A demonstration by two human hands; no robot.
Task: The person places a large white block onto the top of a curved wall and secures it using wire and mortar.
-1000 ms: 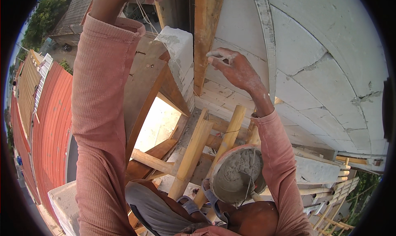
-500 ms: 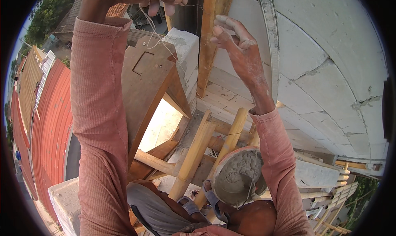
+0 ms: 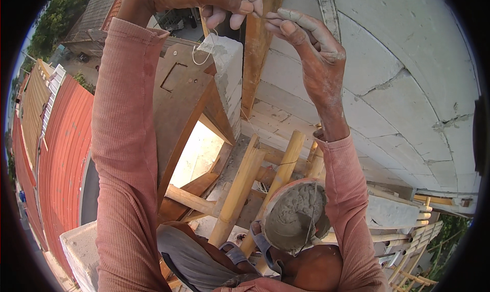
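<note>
My left hand (image 3: pixel 224 5) is raised at the top of the view, its fingers pinched on a thin string. A loose loop of the white string (image 3: pixel 194 57) hangs below it, beside the corner of a pale block pillar (image 3: pixel 225 62). My right hand (image 3: pixel 319 49) is up close to the left one, thumb and fingers pinched together on a thin strand between the two hands. Where the strand joins the string is too fine to make out. Both hands are dusted with grey mortar.
A bucket (image 3: pixel 293 248) of wet mortar stands by my right knee. Bamboo poles (image 3: pixel 237 192) cross below me. A wooden board (image 3: pixel 178 95) slopes at left, and a light block wall (image 3: pixel 388 57) rises at right. Red corrugated roofing (image 3: pixel 61 154) lies far left.
My right hand has risen toward the left hand, and its fingers have closed. The left hand has shifted right, and the hanging string has slackened into a small loop.
</note>
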